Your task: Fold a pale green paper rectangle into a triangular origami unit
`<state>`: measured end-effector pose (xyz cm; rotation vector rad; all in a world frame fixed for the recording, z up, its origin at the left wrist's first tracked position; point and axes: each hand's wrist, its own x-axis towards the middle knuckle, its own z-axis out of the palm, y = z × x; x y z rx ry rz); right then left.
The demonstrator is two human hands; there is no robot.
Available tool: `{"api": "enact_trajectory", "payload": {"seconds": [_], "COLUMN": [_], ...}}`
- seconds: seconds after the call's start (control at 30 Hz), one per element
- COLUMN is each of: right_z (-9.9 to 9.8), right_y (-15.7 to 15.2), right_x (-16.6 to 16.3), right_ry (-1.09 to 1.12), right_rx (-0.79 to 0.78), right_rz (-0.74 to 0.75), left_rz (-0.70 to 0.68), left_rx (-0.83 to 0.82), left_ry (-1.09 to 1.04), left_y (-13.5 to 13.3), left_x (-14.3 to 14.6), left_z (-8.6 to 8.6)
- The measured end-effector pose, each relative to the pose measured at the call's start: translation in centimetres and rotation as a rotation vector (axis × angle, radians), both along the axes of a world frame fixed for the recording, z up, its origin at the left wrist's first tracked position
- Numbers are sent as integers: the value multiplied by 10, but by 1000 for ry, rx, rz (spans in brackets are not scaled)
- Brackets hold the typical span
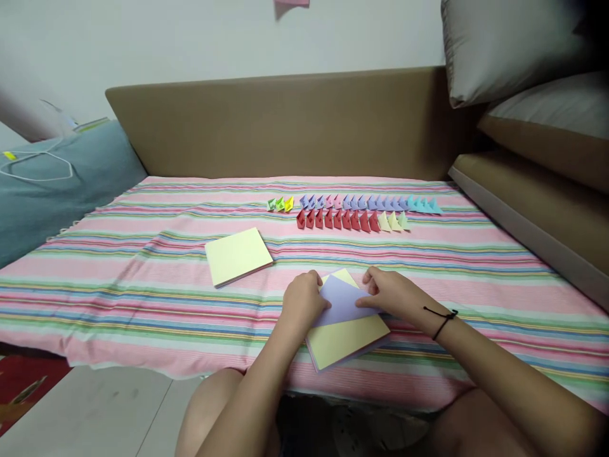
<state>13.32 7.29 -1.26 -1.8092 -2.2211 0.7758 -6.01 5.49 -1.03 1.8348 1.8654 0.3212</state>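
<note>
A sheet of purple paper [341, 303] with a folded, pointed top lies over a small stack of yellow and purple paper [346, 346]. My left hand [304, 297] grips its left edge, thumb on top and fingers curled behind. At the opposite edge my right hand [387, 293], with a black cord bracelet on the wrist, pinches the right corner between thumb and fingers. Farther left rests another stack of pale yellow sheets [238, 256]. Beyond my hands stand small folded paper pieces: a row of red ones [337, 220] and, behind it, a row of purple ones [362, 203].
A striped cloth [157, 279] covers the sofa seat, with a brown backrest [276, 127] behind. Cushions [518, 51] are piled at the right. A blue-grey armrest [71, 178] with a white cable on it borders the left side.
</note>
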Motion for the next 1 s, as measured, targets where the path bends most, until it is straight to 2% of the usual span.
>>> {"api": "enact_trajectory", "payload": {"seconds": [0.17,0.3,0.4,0.57,0.77,0.87,0.93,1.0], "right_z": [12,31,46,65,73,71,67,63], "right_y": [2,-2,-11,-26,-35,-33,-30,-28], "right_x": [19,30,30,16,6,10,13,13], "right_ry": [106,298,359,430,417,508,662,858], "right_rx": [-107,-145,-81,56,119,169,238,228], "right_rz": [16,131,127,146,191,69,-84,-207], "left_rz": [-13,-29,-32,-10,-35,24,130,251], "left_rx": [76,121,126,140,-14,-27,47,128], "left_ry": [-108,-622,-910,-1055,-1158,-1180,-1236,-1326], "left_y": [-2,-4,-8,-17,-25,-26,-25,-23], "left_x": [-1,-1,-2,-2,-1,0,0,0], "left_z": [-2,5,13,25,36,37,34,32]}}
